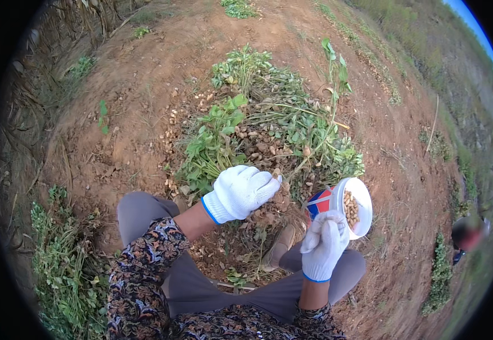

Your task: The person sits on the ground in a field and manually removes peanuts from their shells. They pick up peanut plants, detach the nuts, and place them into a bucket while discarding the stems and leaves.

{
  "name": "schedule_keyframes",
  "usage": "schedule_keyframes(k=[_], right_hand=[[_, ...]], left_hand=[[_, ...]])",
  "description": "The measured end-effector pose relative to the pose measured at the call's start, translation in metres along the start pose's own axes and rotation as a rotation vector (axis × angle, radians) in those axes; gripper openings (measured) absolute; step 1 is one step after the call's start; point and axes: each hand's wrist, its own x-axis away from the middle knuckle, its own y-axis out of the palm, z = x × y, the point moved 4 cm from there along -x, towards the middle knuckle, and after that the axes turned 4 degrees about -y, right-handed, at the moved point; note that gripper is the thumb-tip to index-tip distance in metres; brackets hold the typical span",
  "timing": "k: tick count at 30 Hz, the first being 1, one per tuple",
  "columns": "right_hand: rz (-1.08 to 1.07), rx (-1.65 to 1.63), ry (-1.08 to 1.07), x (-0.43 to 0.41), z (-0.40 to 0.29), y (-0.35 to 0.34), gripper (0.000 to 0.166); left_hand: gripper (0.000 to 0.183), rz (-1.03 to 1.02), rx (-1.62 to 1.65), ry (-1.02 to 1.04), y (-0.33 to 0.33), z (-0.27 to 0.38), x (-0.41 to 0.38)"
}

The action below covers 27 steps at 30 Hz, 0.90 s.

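Observation:
My left hand (pixel 244 193), in a white knit glove with a blue cuff edge, has its fingers closed on the roots of a peanut plant (pixel 282 193), low over the pulled plants. To the right, my right hand (pixel 326 238), in a matching glove, is held with curled fingers in front of the rim of a plastic bucket (pixel 364 191); whether something small is between its fingertips cannot be told. The red, blue and white bucket lies tilted, with unshelled peanuts (pixel 351 208) inside. Beyond my hands is a heap of uprooted peanut plants (pixel 280 110) with pods among the roots.
Loose peanuts (pixel 170 140) are scattered on reddish soil left of the heap. More green plants lie at the lower left (pixel 67 272) and right (pixel 437 276). Dry stalks (pixel 76 21) stand at the upper left. A person (pixel 469 233) is at the far right.

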Motion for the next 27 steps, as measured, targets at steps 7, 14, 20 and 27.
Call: schedule_keyframes(k=[7, 14, 20, 27], right_hand=[[0.07, -0.071, 0.255, -0.031, 0.027, -0.035, 0.03], [-0.3, 0.489, 0.269, -0.045, 0.053, 0.012, 0.039], [-0.261, 0.966, -0.152, -0.033, 0.052, 0.025, 0.029], [-0.181, 0.017, 0.332, 0.014, 0.029, 0.031, 0.015]], left_hand=[[0.056, -0.206, 0.604, -0.476, 0.046, -0.034, 0.022], [0.036, -0.509, 1.357, -0.735, 0.047, -0.019, 0.01], [0.035, -0.473, 1.622, -0.911, 0.042, -0.015, 0.021], [0.032, -0.107, 1.538, -1.223, 0.046, -0.068, 0.026]])
